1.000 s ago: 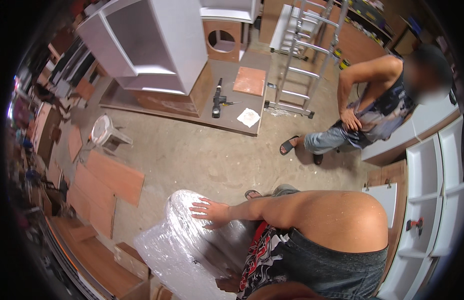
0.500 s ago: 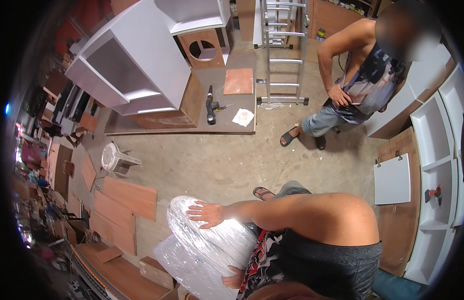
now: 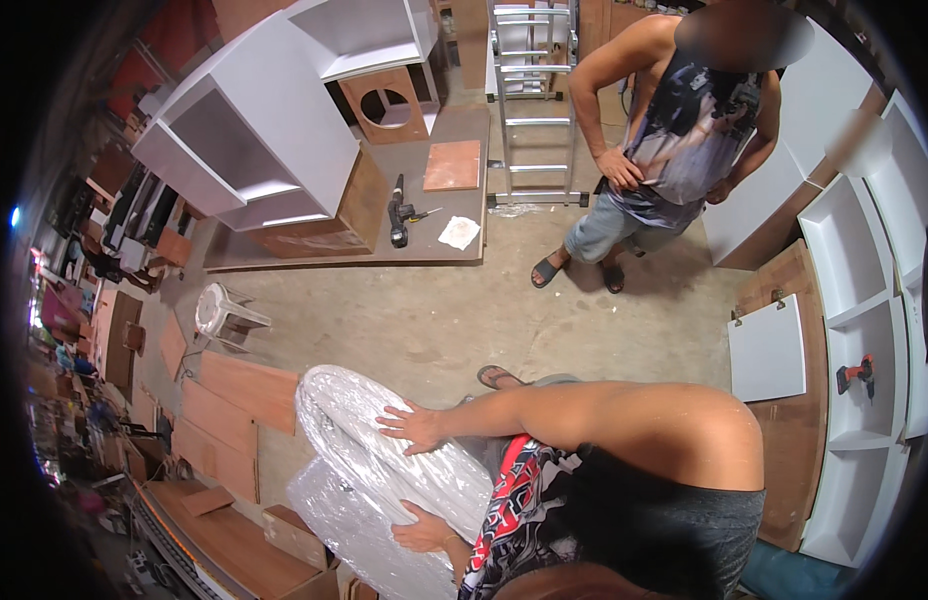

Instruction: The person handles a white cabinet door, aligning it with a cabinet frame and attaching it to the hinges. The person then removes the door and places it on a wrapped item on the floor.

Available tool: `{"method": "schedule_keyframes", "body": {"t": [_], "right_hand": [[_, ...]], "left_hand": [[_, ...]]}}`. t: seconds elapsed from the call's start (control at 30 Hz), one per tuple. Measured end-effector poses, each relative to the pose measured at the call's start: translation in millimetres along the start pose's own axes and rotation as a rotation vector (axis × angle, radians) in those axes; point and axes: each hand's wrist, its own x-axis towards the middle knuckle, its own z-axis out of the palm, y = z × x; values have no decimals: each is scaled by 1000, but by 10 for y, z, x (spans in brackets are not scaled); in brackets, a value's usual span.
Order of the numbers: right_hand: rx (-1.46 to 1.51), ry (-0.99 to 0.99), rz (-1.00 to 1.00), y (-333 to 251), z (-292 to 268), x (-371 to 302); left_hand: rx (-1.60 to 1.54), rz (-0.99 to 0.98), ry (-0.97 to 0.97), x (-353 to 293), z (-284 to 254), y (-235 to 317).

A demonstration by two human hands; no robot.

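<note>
A long, pale thing with a rounded end, wrapped in shiny clear plastic film [image 3: 336,408], lies below centre, slanting toward my body. My right hand [image 3: 414,427] rests flat on its upper part, fingers spread. Lower down, my left hand [image 3: 424,530] lies on the wrapping with its fingers apart, close to my patterned shirt. More loose, crinkled clear film [image 3: 334,520] spreads along the left side of the bundle. What is inside the wrapping cannot be made out.
Reddish-brown boards [image 3: 246,388] lie left of the bundle, near a white stool [image 3: 224,312]. Beyond are a white cabinet [image 3: 284,130], a cordless drill [image 3: 398,215] and an aluminium ladder [image 3: 539,122]. Another person [image 3: 674,130] stands at the right, near white shelving [image 3: 864,340] holding a red drill [image 3: 856,376].
My left hand has come further out from beside my shirt onto the wrapping. My right hand stays flat on the bundle. The whole view has shifted slightly.
</note>
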Motion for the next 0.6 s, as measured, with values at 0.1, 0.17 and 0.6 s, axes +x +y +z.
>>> {"method": "schedule_keyframes", "body": {"t": [0.1,0.17,0.6], "right_hand": [[17,-130,3,-199,64,-201],[6,-163,7,-259,119,-306],[-52,-398,176,-643,136,-448]], "left_hand": [[-2,-31,-15,-49,-107,-47],[-2,-37,-24,-86,-155,-64],[-21,-61,-57,-235,-324,-100]]}}
